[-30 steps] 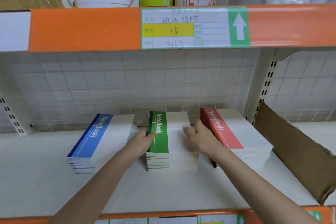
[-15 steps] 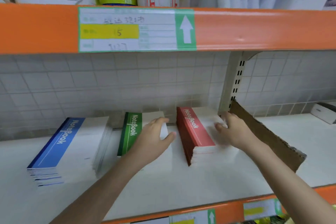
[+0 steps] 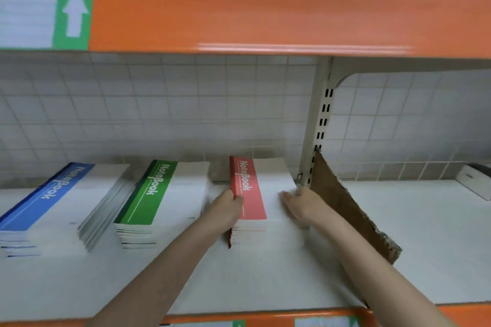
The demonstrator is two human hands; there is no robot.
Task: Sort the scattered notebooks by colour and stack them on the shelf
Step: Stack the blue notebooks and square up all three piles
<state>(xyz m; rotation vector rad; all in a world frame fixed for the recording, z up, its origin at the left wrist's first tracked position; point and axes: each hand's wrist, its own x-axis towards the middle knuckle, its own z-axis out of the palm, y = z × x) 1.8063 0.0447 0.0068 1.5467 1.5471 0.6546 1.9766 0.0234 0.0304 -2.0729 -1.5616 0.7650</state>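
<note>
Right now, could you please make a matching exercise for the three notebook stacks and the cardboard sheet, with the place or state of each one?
Things:
1. blue stack
2. green stack
3. red stack
4. cardboard sheet

Places or states:
A. between both hands
B. farthest left on the shelf
C. leaning by the upright post
D. middle stack, no hand on it

Pairs: 1-B, 2-D, 3-A, 4-C

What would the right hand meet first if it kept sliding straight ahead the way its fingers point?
The right hand lies on the red notebook stack, fingers aimed toward the back and slightly left. Going on, it would cross the white cover, then probably meet the tiled back wall; depth is hard to judge.
</note>
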